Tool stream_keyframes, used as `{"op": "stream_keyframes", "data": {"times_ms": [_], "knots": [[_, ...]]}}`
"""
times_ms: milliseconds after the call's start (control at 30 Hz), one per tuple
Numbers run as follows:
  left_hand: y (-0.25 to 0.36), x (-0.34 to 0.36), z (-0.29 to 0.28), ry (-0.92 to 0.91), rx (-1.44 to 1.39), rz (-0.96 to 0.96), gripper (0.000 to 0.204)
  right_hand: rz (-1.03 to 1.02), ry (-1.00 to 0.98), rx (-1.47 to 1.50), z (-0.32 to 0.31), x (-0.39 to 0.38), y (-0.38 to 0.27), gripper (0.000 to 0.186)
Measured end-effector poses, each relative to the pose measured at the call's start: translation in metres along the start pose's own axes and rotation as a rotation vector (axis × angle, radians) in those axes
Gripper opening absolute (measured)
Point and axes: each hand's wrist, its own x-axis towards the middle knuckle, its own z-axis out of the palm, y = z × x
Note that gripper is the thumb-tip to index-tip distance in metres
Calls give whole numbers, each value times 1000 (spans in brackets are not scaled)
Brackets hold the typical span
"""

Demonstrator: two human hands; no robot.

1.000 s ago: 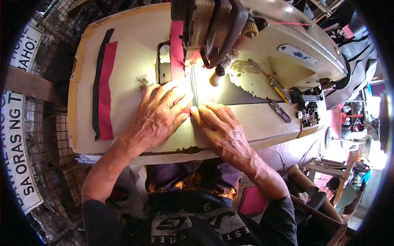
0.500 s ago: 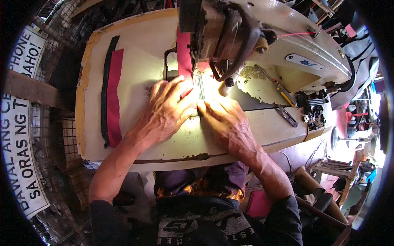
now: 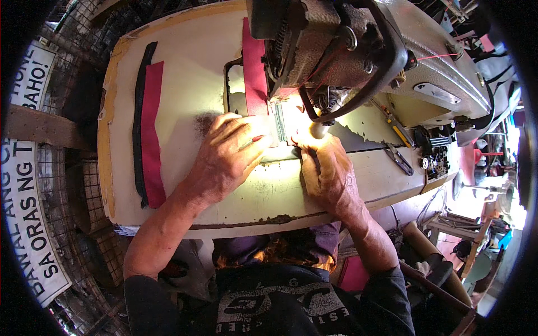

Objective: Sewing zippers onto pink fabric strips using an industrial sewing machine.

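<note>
Prob. the guiding-under-the-needle step: a grey-green zip tape (image 3: 281,126) lies nr the stitching area of the textured brown-grey metal sewing machine (image 3: 314,33), btwn both hands, w/ a long red fabric strip (image 3: 255,67) running up just to its left. L hand (image 3: 227,151) has fingers laid out over the strip's near end; R hand (image 3: 330,171) has them curled by the tape's near right corner; w/ the glare, can't tell if either's pinching. Next move, I'd judge, calls for light even pressure, edges lined up, fingertips kept off the needle. Most open room on the cream tabletop (image 3: 185,95) is btwn L hand and the second red strip (image 3: 152,134) + black zip tape (image 3: 143,123); yellow-and-black tool (image 3: 401,133) & dark metal snips (image 3: 400,161) tighten the R side, worn front edge (image 3: 280,220) close to both wrists
</note>
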Motion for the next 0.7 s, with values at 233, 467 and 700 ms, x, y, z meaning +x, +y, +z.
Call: {"op": "stream_keyframes", "data": {"times_ms": [233,467,700], "knots": [[0,0,-1,4,-32,-8,28,22,42,55,-1,-1,0,32],[2,2,-2,4,-14,-4,32,-126,-68,-177,-3,7,-7,45],[4,4,-6,-51,52,22,28,-181,-97,-257,0,6,-7,37]]}}
